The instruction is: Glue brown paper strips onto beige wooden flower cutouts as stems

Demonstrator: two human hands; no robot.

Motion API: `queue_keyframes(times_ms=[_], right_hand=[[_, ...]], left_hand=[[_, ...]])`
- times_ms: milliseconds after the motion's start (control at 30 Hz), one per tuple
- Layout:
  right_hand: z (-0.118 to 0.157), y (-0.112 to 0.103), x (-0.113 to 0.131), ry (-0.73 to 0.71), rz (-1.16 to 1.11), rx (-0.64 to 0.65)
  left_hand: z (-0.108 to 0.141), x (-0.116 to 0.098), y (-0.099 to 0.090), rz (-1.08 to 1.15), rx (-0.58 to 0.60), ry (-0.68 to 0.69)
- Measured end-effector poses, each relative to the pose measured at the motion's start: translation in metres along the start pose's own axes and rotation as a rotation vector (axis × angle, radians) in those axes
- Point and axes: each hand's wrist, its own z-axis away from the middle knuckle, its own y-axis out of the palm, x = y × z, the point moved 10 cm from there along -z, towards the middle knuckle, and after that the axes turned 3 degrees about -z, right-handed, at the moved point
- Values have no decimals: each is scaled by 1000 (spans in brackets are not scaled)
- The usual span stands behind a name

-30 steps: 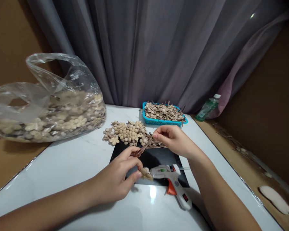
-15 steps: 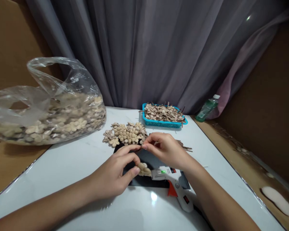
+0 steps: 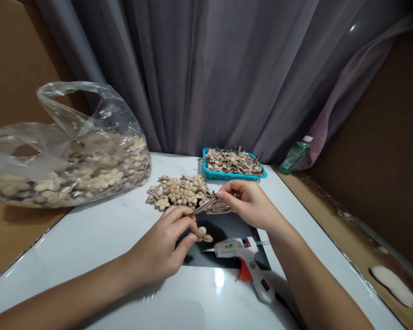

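My left hand (image 3: 170, 238) is closed, pinching a beige flower piece (image 3: 203, 235) between thumb and finger. Thin brown strips (image 3: 203, 206) stretch from its upper fingers to my right hand (image 3: 246, 201), whose thumb and forefinger pinch their far end. More brown strips (image 3: 220, 207) lie just beneath the right hand. Below the hands, a white glue gun (image 3: 236, 249) with an orange trigger rests on a dark mat (image 3: 218, 227), its nozzle pointing left. Behind the left hand is a pile of beige flower pieces (image 3: 182, 190).
A clear plastic bag (image 3: 106, 119) full of flower pieces stands at the left. At the back, a blue basket (image 3: 234, 176) holds small flowers with strips. A green bottle (image 3: 295, 156) leans at the right, and a white oval object (image 3: 395, 285) lies beyond the table edge.
My right hand has moved up and to the right, drawing out brown strips that now span both hands. The flower in my left hand has lifted slightly, away from the glue gun's nozzle.
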Motion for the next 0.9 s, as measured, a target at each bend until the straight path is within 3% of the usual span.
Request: queue_keyframes(times_ms=[200,533,900], right_hand=[[-2,-5,-4,38,-85,-18],[10,31,15,-40,-24,59],[6,15,19,-120,162,-46]], left_hand=[[2,1,-1,10,-40,-20],[0,-1,0,37,31,-11],[-4,11,-1,101,13,-55]])
